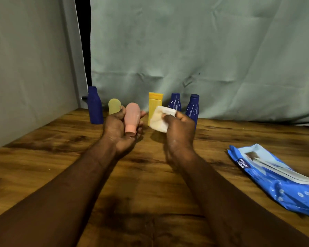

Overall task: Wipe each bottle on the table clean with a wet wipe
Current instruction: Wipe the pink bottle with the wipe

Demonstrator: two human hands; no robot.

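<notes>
Slippage is the first worry in the head view, the only one. The left hand (117,129) cradles the pink bottle (132,116) above the far middle of the table (150,175), cap tilted down toward the person, thumb and fingers curled loosely round its sides. A firm rub could push the smooth bottle out of that loose hold.

The right hand (179,129) pinches a folded wet wipe (159,121) just beside the pink bottle; I cannot tell whether they touch. Directly behind it, along the far edge, stand the yellow bottle (154,104) and two blue bottles (175,102), with an olive bottle (114,106) and a third blue bottle (95,107) further left. A wide wiping stroke could knock the nearest ones over.

The wipe looks partly yellowed, so it might smear rather than clean. The wipes pack (275,177) lies by the right edge, well apart.
</notes>
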